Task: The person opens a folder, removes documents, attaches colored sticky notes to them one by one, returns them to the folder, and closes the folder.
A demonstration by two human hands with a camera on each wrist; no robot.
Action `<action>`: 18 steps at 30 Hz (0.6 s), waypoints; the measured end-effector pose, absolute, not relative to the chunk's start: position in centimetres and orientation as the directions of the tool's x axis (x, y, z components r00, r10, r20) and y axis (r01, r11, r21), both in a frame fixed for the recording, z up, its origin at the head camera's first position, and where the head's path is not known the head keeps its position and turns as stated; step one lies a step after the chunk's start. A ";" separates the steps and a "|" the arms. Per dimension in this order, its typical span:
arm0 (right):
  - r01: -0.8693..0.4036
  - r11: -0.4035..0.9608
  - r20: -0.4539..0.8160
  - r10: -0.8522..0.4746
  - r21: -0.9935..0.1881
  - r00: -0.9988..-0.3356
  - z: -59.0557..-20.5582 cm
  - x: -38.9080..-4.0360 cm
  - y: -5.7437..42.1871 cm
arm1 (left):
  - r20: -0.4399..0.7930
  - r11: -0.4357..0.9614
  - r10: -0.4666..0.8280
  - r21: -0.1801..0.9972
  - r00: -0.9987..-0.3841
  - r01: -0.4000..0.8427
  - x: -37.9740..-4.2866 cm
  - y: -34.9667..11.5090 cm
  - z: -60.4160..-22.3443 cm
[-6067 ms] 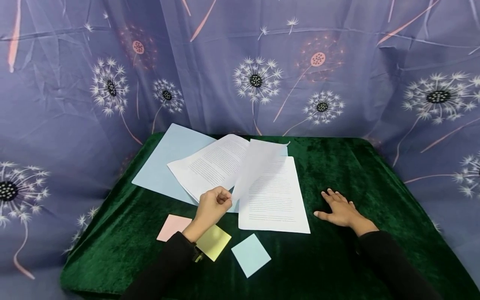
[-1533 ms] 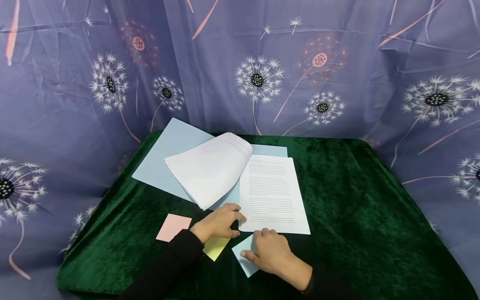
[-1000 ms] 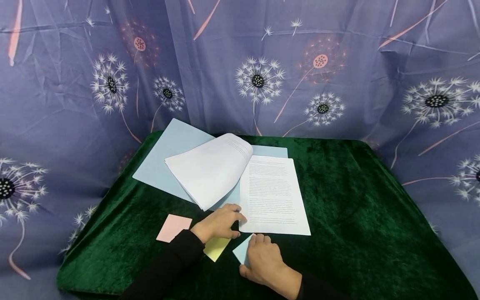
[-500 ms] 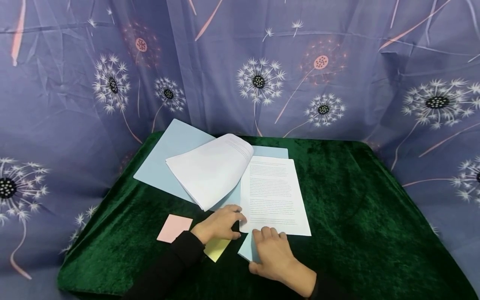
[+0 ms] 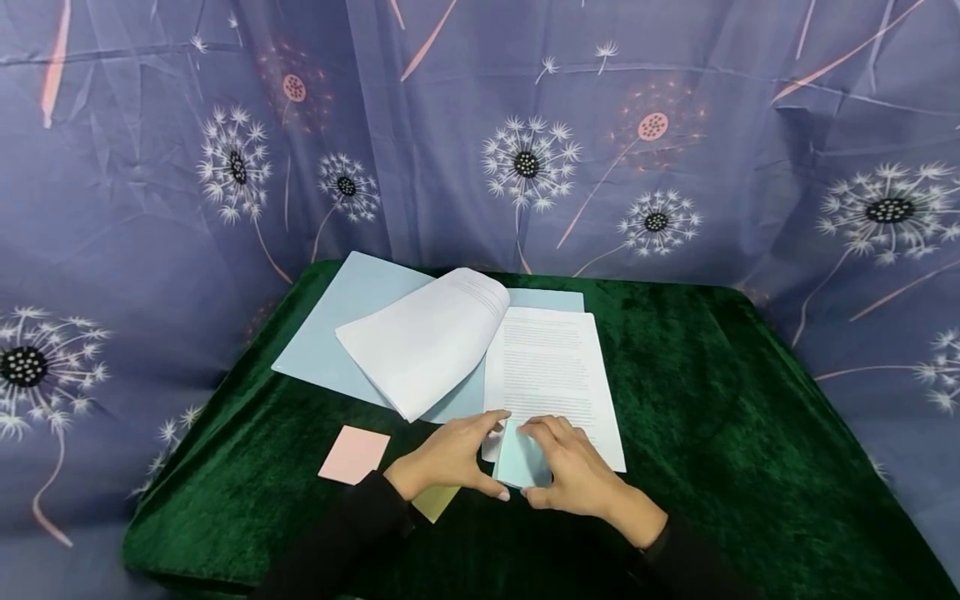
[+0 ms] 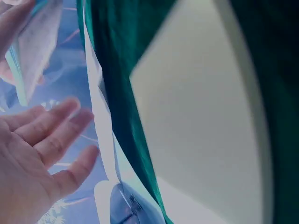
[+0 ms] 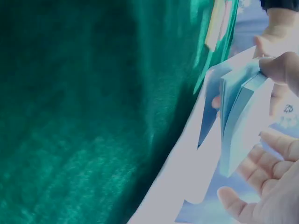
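Observation:
A light-blue sticky note pad (image 5: 522,460) is raised over the lower edge of the printed page (image 5: 551,358). My right hand (image 5: 577,468) grips it between thumb and fingers; in the right wrist view the pad (image 7: 247,121) stands on edge, with a thin layer parted from its thicker stack. My left hand (image 5: 453,450) cups at the pad's left side, index fingertip and thumb close to its corners. Its fingers (image 6: 56,144) are spread and nearly straight in the left wrist view. Under the left wrist lies a yellow sticky note pad (image 5: 437,503), partly covered.
Turned-over white pages (image 5: 427,342) curl to the left of the printed page, over a light-blue folder (image 5: 311,342). Left of my hands sits a pink sticky note pad (image 5: 354,454). Green velvet cloth (image 5: 720,400) covers the table; a patterned curtain (image 5: 435,208) hangs behind.
Earlier the left hand turned a page over. The right hand then came to the blue sticky note pad, lifted it off the cloth and brought it beside the left hand.

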State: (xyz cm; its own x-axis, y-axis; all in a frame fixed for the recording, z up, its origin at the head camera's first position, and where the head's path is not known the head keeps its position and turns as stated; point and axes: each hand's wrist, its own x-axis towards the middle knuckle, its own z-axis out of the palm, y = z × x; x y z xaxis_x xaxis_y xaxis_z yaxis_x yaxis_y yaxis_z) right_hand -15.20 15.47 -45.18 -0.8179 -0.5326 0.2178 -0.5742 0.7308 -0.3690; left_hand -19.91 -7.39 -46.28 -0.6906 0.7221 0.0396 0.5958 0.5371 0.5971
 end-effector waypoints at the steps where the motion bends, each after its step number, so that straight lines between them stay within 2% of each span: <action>1: -0.577 0.723 0.217 -0.536 -0.381 -0.816 -45.2 -15.3 15.5 | 0.043 0.531 0.719 0.609 -0.694 0.589 -19.8 -7.3 -46.2; 7: -0.591 0.683 0.230 -0.550 -0.428 -0.803 -45.5 -15.5 15.9 | 0.023 0.487 0.700 0.716 -0.714 0.501 -19.4 -6.6 -45.9; 12: -0.596 0.658 0.249 -0.549 -0.459 -0.798 -45.6 -15.7 16.1 | 0.020 0.388 0.700 0.828 -0.714 0.404 -19.3 -6.3 -46.0; 18: -0.581 0.640 0.259 -0.529 -0.504 -0.808 -45.8 -15.9 16.3 | 0.040 0.358 0.688 0.850 -0.725 0.386 -19.4 -6.2 -46.1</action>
